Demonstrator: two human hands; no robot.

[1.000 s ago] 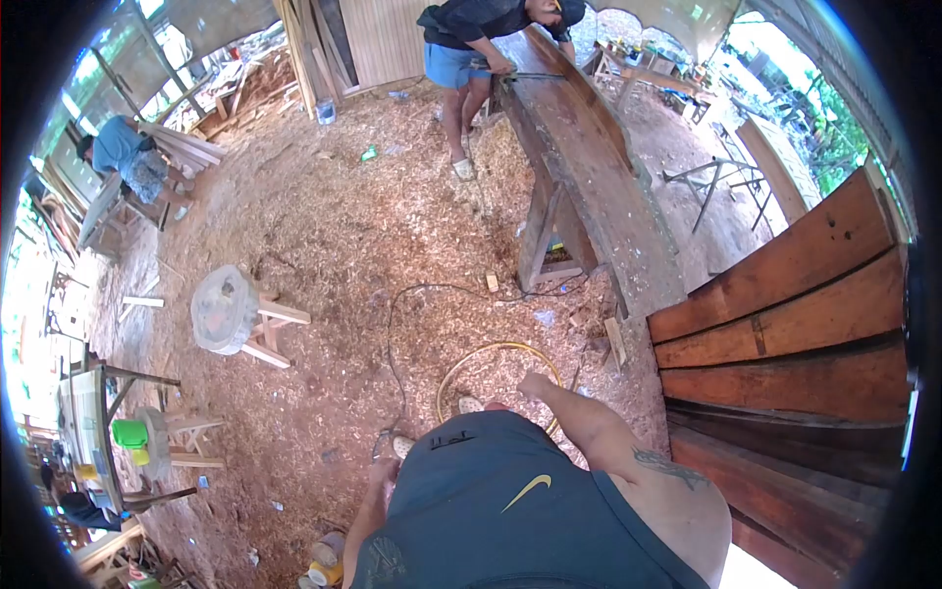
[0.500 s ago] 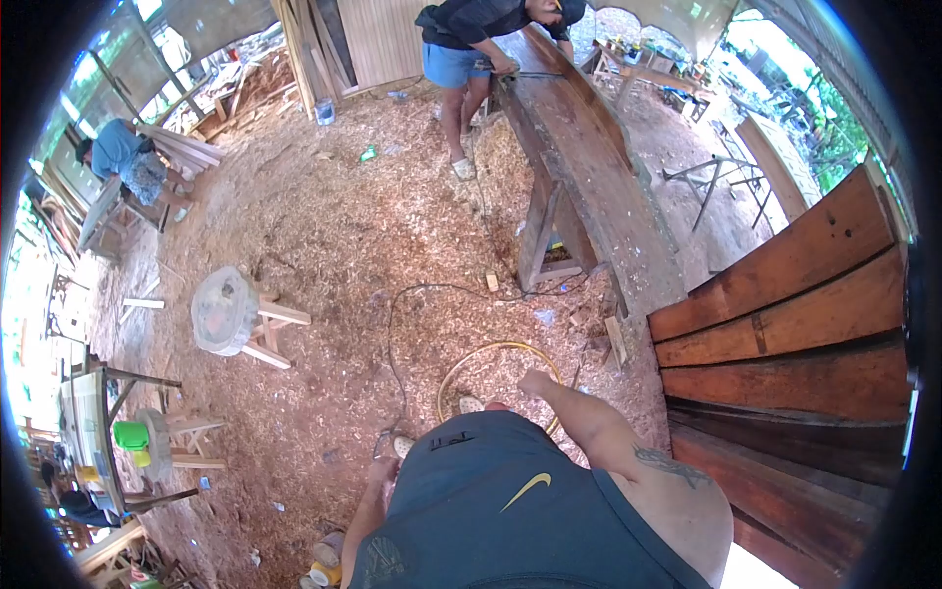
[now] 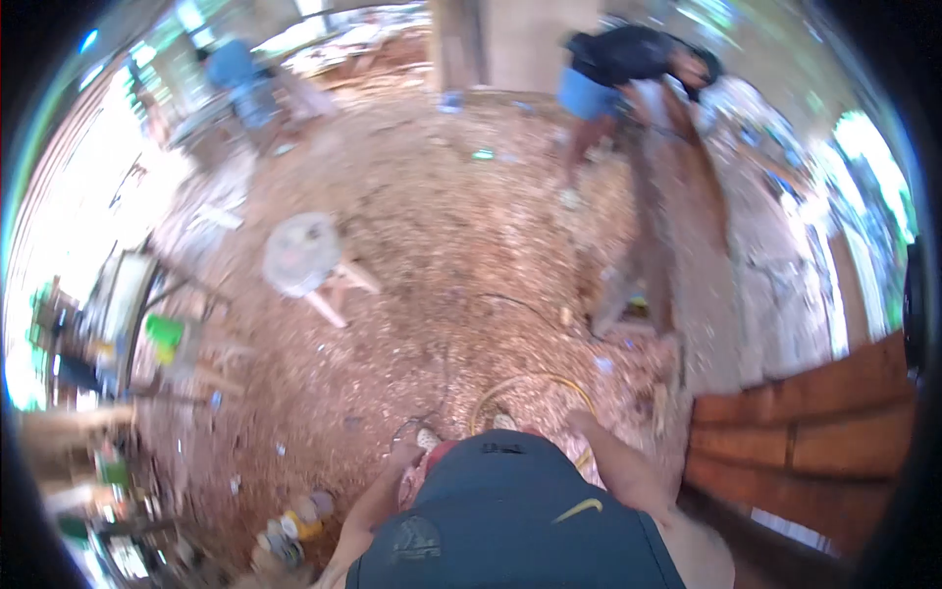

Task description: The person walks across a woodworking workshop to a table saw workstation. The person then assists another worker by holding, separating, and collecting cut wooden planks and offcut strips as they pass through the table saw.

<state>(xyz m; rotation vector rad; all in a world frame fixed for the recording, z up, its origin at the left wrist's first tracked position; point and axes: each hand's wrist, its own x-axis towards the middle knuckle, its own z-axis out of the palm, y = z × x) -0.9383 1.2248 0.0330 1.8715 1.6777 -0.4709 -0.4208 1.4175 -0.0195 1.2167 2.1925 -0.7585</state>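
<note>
Both my arms hang down beside my dark tank top. My left hand point(image 3: 404, 455) is at the left of my body, near my shoe; motion blur smears its fingers. Further right, my right hand point(image 3: 581, 422) is held low in front, over the edge of a thin yellow loop point(image 3: 535, 376) that lies on the ground around my feet. Whether the hand touches the loop I cannot tell, and its fingers are too blurred to read. A dark cord point(image 3: 530, 309) runs across the wood shavings ahead.
A round-topped stool point(image 3: 302, 255) stands ahead left. At the right, a person point(image 3: 628, 59) bends over a long plank point(image 3: 711, 294) on a trestle. Reddish boards point(image 3: 795, 442) stand close on my right. Another person point(image 3: 240, 83) works at the far left. Containers point(image 3: 294, 525) lie behind left.
The view has swung left, so the stool, the plank and both people appear further right. The picture is now blurred. Both my hands remain low beside my body.
</note>
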